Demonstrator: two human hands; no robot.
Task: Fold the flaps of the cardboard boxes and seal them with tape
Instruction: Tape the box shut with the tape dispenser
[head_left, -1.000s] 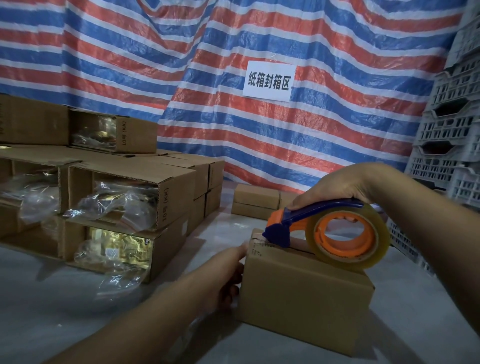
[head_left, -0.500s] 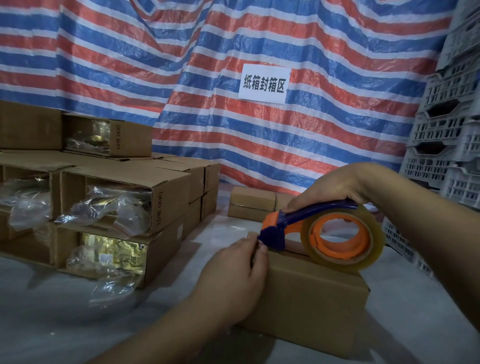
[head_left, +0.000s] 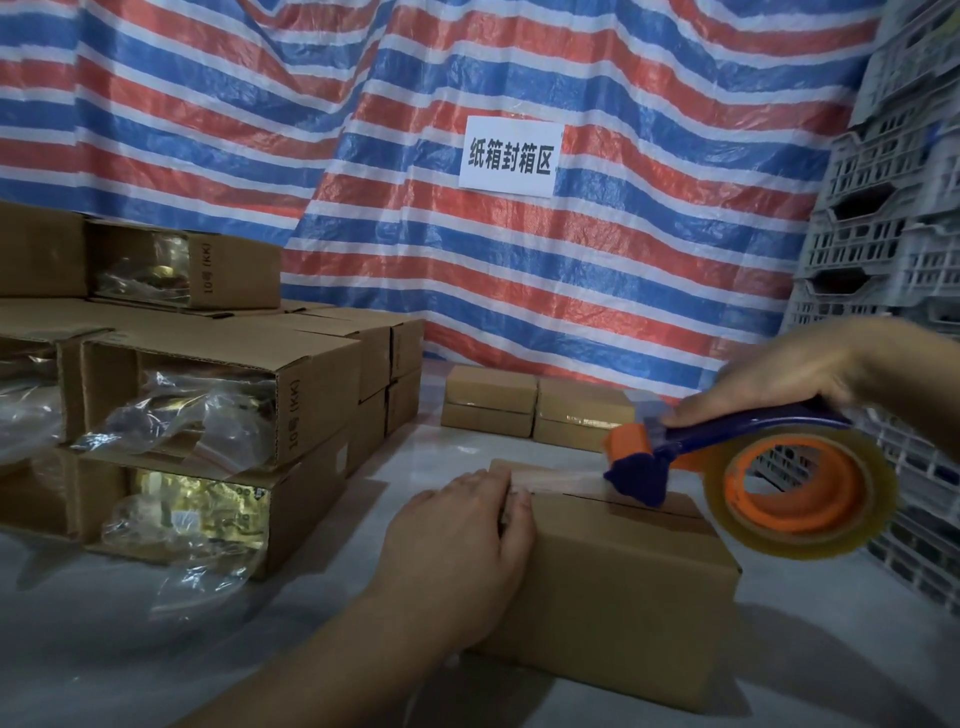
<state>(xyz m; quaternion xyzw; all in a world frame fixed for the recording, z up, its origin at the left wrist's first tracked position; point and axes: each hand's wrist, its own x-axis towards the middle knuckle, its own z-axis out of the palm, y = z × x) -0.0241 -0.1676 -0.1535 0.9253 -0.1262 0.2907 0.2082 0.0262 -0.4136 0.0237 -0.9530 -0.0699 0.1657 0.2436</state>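
A closed cardboard box (head_left: 613, 577) sits on the pale bench (head_left: 156, 665) between the two hands. The left hand (head_left: 462, 545) rests on the box's left end, palm against the side and fingers (head_left: 506, 486) laid over the top edge, where they press down the start of a clear strip of tape (head_left: 561, 480). The strip runs along the seam between the folded top flaps, from those fingers to the head of the tape dispenser (head_left: 691, 462).

The right hand (head_left: 774, 379) grips the dispenser's dark blue handle from above, fingers curled round it. The dispenser's blue and orange head touches the box top about midway along the seam, and its roll of clear tape (head_left: 800, 493) on an orange hub hangs past the box's right end, under the right hand. The seam to the right of the head is still bare.

Left of the left hand stands a stack of open boxes (head_left: 208, 415) lying on their sides, with clear plastic bags (head_left: 171, 410) and something gold-coloured showing inside. Beyond both hands, four small closed boxes (head_left: 535, 408) lie in two short stacks against a red, white and blue striped tarp (head_left: 623, 270), which carries a white paper sign (head_left: 510, 156) with printed characters. Behind the right hand, grey plastic crates (head_left: 893, 208) are piled high.
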